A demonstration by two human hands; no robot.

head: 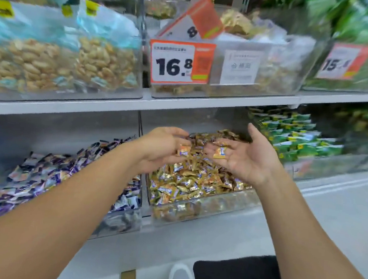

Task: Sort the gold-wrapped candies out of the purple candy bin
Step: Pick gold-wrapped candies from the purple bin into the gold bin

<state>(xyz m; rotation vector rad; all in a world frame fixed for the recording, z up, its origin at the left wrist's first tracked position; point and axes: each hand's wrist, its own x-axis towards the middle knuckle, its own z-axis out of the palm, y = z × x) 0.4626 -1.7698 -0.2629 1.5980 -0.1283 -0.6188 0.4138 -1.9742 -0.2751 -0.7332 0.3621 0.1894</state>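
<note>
While both hands hovered over the gold candy bin, the left hand had its fingers curled around a gold-wrapped candy, pinched at the fingertips; the right hand lay palm up and spread, a second gold-wrapped candy resting loose on its fingers, gripped by nothing. Directly beneath both hands sat the gold heap, so each piece only had to drop straight down; the purple candy bin lay to the left, under the left forearm, making that hand the nearer one for another pick there. Blur made the wrappers' lettering unreadable, and the pinched candy's long axis seemed roughly level, though I could not be sure. Above, an orange price tag read 16.8; another tag at the right showed 15 and a blurred digit; a white label carried characters too soft to read.
</note>
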